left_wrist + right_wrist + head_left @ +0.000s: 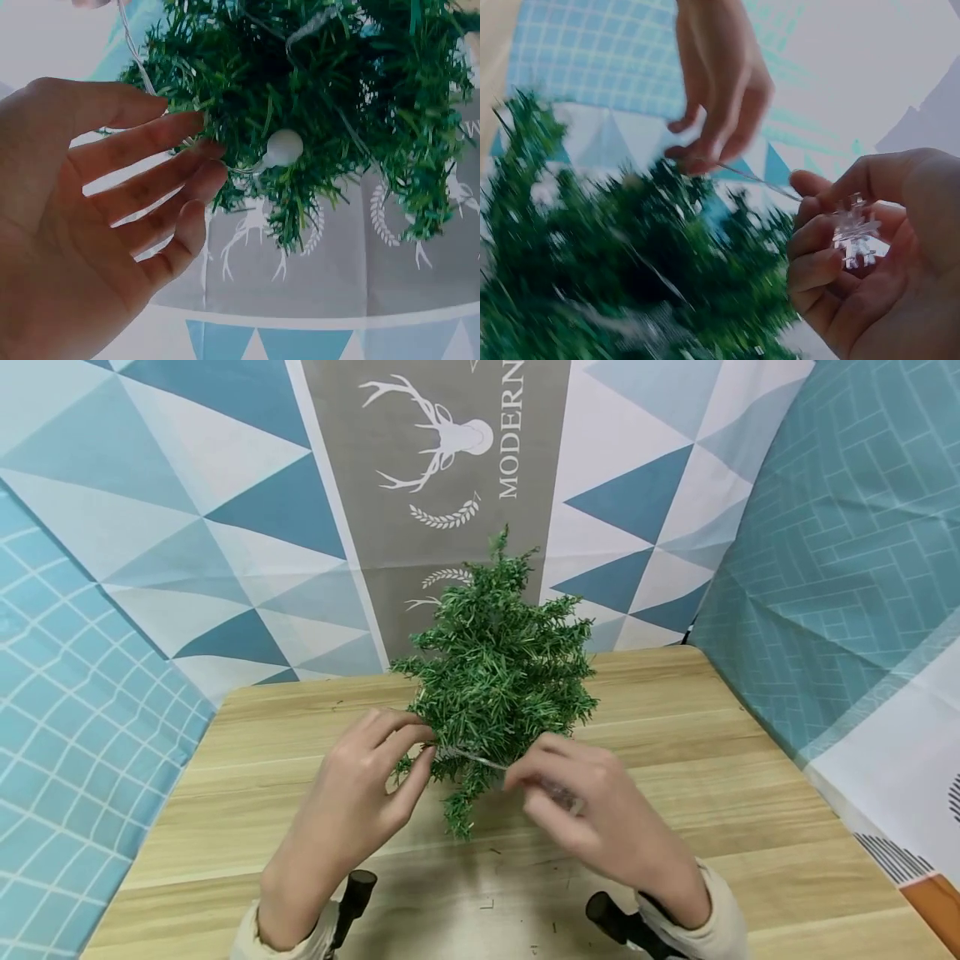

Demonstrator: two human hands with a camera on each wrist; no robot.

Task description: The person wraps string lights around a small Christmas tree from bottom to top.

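A small green artificial Christmas tree (502,668) stands on the wooden table. Across its lower front runs a clear wire of a light string (480,759), taut between the two hands. My left hand (352,793) pinches this wire at the tree's lower left side. Close by its fingertips, a white ball bulb (285,148) hangs against the branches in the left wrist view. My right hand (600,806), at the lower right of the tree, grips the wire, and a clear snowflake-shaped piece (856,238) shows inside its curled fingers. More wire crosses the branches in both wrist views.
Small dark scraps lie on the wooden table (750,827) in front of the tree. A patterned cloth with deer heads (457,435) hangs behind it. Blue-patterned cloths enclose the left and right sides. Dark camera mounts sit at both wrists.
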